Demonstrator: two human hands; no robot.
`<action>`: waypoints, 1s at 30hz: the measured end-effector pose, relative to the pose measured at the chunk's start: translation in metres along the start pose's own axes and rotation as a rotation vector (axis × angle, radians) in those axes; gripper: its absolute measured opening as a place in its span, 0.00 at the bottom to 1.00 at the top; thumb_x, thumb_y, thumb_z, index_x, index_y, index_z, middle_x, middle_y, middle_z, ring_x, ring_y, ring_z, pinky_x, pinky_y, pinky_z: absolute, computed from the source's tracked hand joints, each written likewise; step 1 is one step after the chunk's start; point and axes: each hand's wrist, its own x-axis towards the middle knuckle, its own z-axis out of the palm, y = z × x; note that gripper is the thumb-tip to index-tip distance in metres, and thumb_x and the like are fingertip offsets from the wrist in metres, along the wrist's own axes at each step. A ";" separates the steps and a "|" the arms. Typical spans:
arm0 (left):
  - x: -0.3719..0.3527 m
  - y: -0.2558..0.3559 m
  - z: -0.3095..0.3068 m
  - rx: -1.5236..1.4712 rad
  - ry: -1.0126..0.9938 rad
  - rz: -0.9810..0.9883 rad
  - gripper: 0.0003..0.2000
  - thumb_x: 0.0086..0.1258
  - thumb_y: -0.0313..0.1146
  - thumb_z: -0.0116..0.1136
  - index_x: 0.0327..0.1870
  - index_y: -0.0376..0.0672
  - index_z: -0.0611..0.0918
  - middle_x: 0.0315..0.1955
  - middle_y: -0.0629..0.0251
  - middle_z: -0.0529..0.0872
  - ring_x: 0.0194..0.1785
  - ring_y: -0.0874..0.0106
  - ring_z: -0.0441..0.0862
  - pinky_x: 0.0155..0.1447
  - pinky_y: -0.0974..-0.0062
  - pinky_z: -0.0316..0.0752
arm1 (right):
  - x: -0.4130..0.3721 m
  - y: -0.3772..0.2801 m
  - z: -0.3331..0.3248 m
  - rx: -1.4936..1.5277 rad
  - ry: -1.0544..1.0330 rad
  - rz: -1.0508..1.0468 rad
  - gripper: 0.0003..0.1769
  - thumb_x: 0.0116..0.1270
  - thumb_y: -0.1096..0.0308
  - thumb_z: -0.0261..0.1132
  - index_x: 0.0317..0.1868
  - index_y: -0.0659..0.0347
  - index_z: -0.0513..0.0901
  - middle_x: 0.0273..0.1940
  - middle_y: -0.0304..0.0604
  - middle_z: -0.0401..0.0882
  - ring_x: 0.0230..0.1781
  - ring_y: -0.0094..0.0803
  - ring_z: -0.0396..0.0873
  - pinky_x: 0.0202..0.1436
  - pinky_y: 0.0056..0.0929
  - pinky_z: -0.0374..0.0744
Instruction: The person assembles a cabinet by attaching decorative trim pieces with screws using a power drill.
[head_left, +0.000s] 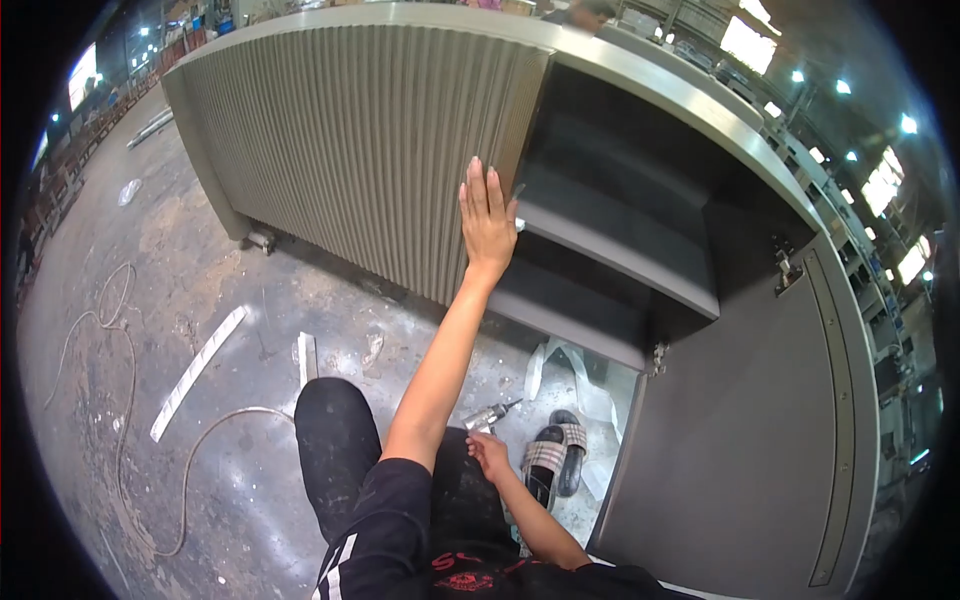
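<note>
Pressing flat with fingers together, the left hand (487,222) braces the fluted panel (350,150) mid-frame; the right hand (491,456) grips an idle power drill (487,418) below; the cabinet door (730,430), lower right, appears already hung.

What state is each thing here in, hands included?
left hand, open, flat against the fluted panel
right hand, closed on the drill
drill, held low by the knee, bit pointing right
cabinet door, swung open
cable, slack on the floor
</note>
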 end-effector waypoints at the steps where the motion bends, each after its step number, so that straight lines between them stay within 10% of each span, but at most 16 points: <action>1: -0.015 -0.004 0.001 0.002 -0.031 -0.012 0.38 0.70 0.31 0.58 0.78 0.43 0.51 0.77 0.48 0.53 0.78 0.48 0.54 0.76 0.49 0.55 | -0.004 0.000 -0.003 -0.012 0.016 -0.001 0.08 0.64 0.73 0.66 0.42 0.67 0.83 0.32 0.43 0.84 0.28 0.28 0.80 0.33 0.24 0.79; 9: -0.149 -0.024 -0.062 0.266 -0.604 -0.137 0.36 0.70 0.27 0.55 0.78 0.52 0.56 0.77 0.46 0.52 0.76 0.43 0.55 0.75 0.48 0.53 | -0.078 0.011 -0.034 -0.142 0.128 -0.142 0.08 0.65 0.71 0.64 0.42 0.65 0.85 0.33 0.43 0.85 0.28 0.26 0.80 0.33 0.21 0.77; 11: -0.186 0.010 -0.118 0.302 -0.638 -0.498 0.28 0.70 0.27 0.53 0.73 0.44 0.67 0.76 0.44 0.52 0.76 0.44 0.57 0.75 0.51 0.56 | -0.106 0.018 -0.054 -0.231 0.189 -0.184 0.09 0.66 0.70 0.63 0.42 0.64 0.85 0.33 0.43 0.85 0.27 0.25 0.80 0.31 0.22 0.77; 13: -0.234 0.032 -0.173 0.049 -0.809 -0.900 0.15 0.72 0.34 0.50 0.36 0.31 0.86 0.43 0.37 0.84 0.44 0.49 0.85 0.48 0.57 0.79 | -0.129 0.031 -0.073 -0.385 0.227 -0.194 0.09 0.67 0.68 0.62 0.42 0.64 0.85 0.33 0.42 0.85 0.26 0.25 0.79 0.30 0.22 0.77; 14: -0.277 0.045 -0.205 -0.015 -0.617 -0.634 0.17 0.73 0.37 0.51 0.27 0.35 0.84 0.24 0.45 0.84 0.28 0.50 0.83 0.36 0.54 0.76 | -0.138 0.040 -0.083 -0.415 0.222 -0.207 0.09 0.68 0.67 0.61 0.42 0.63 0.85 0.32 0.41 0.85 0.25 0.24 0.78 0.28 0.22 0.76; 15: -0.220 0.091 -0.271 -0.269 -0.653 -0.825 0.17 0.72 0.38 0.55 0.23 0.37 0.80 0.23 0.49 0.83 0.26 0.53 0.82 0.36 0.54 0.75 | -0.146 0.049 -0.097 -0.444 0.210 -0.218 0.09 0.68 0.67 0.61 0.41 0.62 0.84 0.31 0.40 0.84 0.24 0.24 0.77 0.26 0.22 0.75; 17: -0.190 0.106 -0.340 -0.523 -1.085 -0.657 0.12 0.72 0.35 0.56 0.30 0.37 0.86 0.30 0.50 0.86 0.33 0.55 0.84 0.41 0.61 0.77 | -0.150 0.073 -0.131 -0.523 0.175 -0.181 0.09 0.69 0.66 0.60 0.40 0.61 0.84 0.29 0.37 0.82 0.22 0.23 0.76 0.24 0.21 0.72; 21: -0.092 0.116 -0.466 -0.347 -0.608 -0.479 0.11 0.72 0.32 0.56 0.30 0.37 0.84 0.34 0.59 0.89 0.39 0.65 0.87 0.46 0.70 0.79 | -0.174 0.064 -0.124 -0.502 0.159 -0.113 0.07 0.68 0.66 0.62 0.38 0.60 0.83 0.27 0.36 0.81 0.21 0.20 0.74 0.21 0.19 0.68; 26: -0.170 -0.001 -0.562 0.059 0.005 -1.085 0.12 0.74 0.37 0.57 0.39 0.35 0.83 0.36 0.59 0.89 0.41 0.67 0.86 0.47 0.70 0.78 | -0.094 0.062 -0.151 -0.686 0.150 -0.289 0.08 0.67 0.65 0.63 0.39 0.61 0.84 0.29 0.37 0.82 0.22 0.20 0.75 0.22 0.19 0.71; 30: -0.416 -0.123 -0.578 0.722 -0.716 -1.273 0.35 0.57 0.55 0.70 0.59 0.38 0.77 0.51 0.45 0.83 0.55 0.49 0.81 0.57 0.54 0.77 | -0.069 0.065 -0.114 -1.092 0.098 -0.682 0.11 0.67 0.66 0.62 0.43 0.65 0.84 0.33 0.48 0.85 0.31 0.34 0.82 0.35 0.34 0.78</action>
